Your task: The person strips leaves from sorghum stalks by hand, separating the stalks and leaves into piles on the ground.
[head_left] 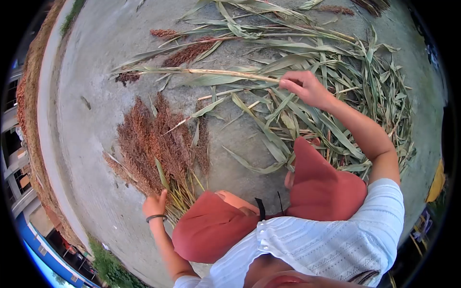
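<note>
My right hand (307, 88) is closed around the thick end of a long, pale sorghum stalk (225, 73). The stalk points left across the floor, with leaves along it and a dark seed head (127, 77) near its far end. At lower left, my left hand (154, 205), with a dark band at the wrist, has its fingers curled and thumb raised. A sorghum head (126, 174) runs into its grip. Beside that hand lies a bundle of reddish-brown sorghum heads (156, 139), cut stems toward my knee.
Long green leaves and stalks (379, 96) lie heaped at the right. More seed heads (192, 52) rest on the grey concrete floor (91, 144) farther away. My knees in red trousers (206, 225) are close to the bundle. A pale kerb (48, 105) borders the left side.
</note>
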{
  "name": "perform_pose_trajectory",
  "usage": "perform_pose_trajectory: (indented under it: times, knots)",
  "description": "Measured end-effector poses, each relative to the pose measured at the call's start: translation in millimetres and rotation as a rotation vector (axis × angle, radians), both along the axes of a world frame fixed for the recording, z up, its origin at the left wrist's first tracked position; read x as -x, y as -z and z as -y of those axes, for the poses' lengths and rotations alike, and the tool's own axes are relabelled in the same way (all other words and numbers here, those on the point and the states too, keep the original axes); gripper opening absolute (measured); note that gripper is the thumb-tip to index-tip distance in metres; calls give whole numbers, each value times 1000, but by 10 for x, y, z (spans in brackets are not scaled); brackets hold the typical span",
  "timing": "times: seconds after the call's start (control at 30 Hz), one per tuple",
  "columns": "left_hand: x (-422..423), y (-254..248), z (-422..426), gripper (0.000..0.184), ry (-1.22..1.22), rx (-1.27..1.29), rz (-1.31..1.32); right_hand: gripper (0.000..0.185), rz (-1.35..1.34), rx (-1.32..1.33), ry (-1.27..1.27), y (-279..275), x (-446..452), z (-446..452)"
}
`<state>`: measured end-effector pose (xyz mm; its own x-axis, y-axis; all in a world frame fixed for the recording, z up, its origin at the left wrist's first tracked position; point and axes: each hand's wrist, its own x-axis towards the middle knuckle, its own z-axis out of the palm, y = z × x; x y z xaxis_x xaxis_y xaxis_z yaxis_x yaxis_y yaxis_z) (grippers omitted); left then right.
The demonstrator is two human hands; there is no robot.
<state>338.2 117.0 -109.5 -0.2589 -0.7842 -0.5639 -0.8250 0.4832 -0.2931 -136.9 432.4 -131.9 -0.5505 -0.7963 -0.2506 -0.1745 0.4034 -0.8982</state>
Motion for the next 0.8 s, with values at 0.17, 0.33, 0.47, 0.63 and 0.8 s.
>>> perform_pose_trajectory:
  times: [0.17,0.33,0.47,0.63,0.8]
  knots:
    - [1495,-88,298,52,-437,-579,-1271,28,38,36,-102,166,-371,163]
    - [2311,104,562,36,-650,-554,-1652,29,-31,-30,-202,107,-456,-17]
    - [2572,201,216,27,-707,-672,-1621,35,384,-89,-166,-243,-417,320]
    - [2913,81,-493,30,-477,-737,-1465,40,425,-53,-201,-425,-483,1401]
    - [2918,132,-508,27,-807,-638,-1571,26,415,424,21,-104,-622,1670]
